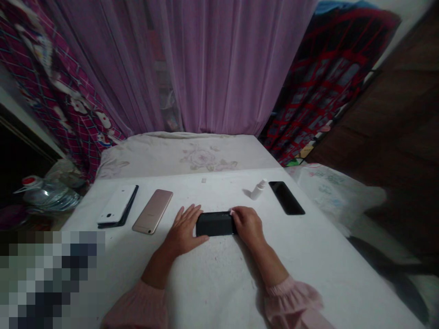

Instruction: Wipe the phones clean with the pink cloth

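Firstly, we record a bare left hand (183,230) and a bare right hand (248,225), extending from pale pink ruffled sleeves (291,299) onto a white-covered flat surface (308,260). A black rectangular handset (216,224) lies flat between them. We find the left fingers spread wide, with the thumb beside the handset's left end. The right fingers sit close together, curled over its right end; we cannot tell whether they grip it. Farther left, we note a white smartphone on a dark folio case (116,205) and a rose-gold metal smartphone (152,211), whose back marking is too small to read. Farther right stand a small white plastic spray bottle (259,189), its writing illegible, and a black glass smartphone (286,197). Beyond lie cream floral bedding (185,155) and a sheer purple curtain (212,59).
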Demonstrator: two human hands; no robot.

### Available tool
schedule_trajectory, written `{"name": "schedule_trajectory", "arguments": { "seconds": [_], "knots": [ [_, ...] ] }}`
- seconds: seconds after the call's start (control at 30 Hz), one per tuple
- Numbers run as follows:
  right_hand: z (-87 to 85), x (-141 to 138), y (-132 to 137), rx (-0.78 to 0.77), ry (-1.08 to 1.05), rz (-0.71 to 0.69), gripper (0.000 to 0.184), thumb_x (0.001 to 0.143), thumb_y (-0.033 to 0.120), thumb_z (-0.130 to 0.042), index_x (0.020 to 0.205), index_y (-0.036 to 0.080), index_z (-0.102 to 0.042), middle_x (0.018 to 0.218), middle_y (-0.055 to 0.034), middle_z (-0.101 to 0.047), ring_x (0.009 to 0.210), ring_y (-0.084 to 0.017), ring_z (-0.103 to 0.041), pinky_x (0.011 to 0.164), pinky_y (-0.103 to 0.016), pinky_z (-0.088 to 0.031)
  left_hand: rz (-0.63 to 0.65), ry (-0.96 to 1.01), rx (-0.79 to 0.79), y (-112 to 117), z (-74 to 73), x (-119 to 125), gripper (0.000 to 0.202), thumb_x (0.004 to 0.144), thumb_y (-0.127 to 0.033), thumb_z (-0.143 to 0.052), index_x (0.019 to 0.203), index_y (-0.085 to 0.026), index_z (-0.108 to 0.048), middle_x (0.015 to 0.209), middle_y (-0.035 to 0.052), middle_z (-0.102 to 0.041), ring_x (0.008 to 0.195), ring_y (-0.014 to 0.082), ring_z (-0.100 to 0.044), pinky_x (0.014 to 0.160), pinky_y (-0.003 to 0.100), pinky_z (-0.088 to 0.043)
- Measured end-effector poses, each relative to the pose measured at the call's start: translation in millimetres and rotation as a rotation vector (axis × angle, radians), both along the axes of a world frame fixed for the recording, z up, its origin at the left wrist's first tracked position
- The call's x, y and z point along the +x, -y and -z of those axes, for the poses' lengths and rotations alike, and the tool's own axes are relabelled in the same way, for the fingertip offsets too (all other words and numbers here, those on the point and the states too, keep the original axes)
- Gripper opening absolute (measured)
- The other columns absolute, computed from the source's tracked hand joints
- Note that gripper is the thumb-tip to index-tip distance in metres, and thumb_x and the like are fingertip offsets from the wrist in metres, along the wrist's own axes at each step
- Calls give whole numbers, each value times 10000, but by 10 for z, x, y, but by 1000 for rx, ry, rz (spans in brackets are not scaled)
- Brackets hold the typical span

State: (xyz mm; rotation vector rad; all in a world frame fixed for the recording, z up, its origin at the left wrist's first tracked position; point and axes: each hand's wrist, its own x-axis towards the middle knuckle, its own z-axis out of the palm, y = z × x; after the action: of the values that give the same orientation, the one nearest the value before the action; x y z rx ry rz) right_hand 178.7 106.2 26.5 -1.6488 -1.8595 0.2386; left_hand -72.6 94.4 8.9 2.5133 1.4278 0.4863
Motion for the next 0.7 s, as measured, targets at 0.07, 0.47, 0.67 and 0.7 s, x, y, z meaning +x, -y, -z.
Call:
{"name": "schedule_trajectory", "arguments": {
  "seconds": [0.07,0.47,0.67,0.7],
  "knots": [
    [-19,-176,38,52,54,-102,178,879,210,-533,900,231,-708,891,-62,-725,876,-237,-602,799,-362,-438,-9,4,7,12,-9,14,731,812,-527,-634,1418,-194,-397,1499,142,-422,1411,318,-332,1178,550,-177],
    [35,-28,148,133,99,-57,190,913,226,-551,995,227,-722,1031,-62,-718,921,-251,-575,776,-379,-400,-36,22,-20,32,-81,49,713,776,-501,-689,1377,-210,-440,1490,120,-441,1403,303,-353,1185,535,-184],
    [11,-291,212,168,145,-108,229,921,233,-541,1077,221,-707,1025,-88,-696,910,-244,-566,759,-364,-404,-51,30,1,45,-78,71,689,749,-492,-718,1324,-197,-479,1471,132,-464,1396,311,-365,1180,543,-193],
    [-4,-398,236,178,153,-163,241,918,228,-543,1102,217,-697,1041,-93,-692,918,-242,-564,762,-365,-405,-49,32,15,48,-70,72,688,753,-491,-715,1326,-194,-477,1467,136,-469,1394,311,-367,1178,545,-196]
  ]
}}
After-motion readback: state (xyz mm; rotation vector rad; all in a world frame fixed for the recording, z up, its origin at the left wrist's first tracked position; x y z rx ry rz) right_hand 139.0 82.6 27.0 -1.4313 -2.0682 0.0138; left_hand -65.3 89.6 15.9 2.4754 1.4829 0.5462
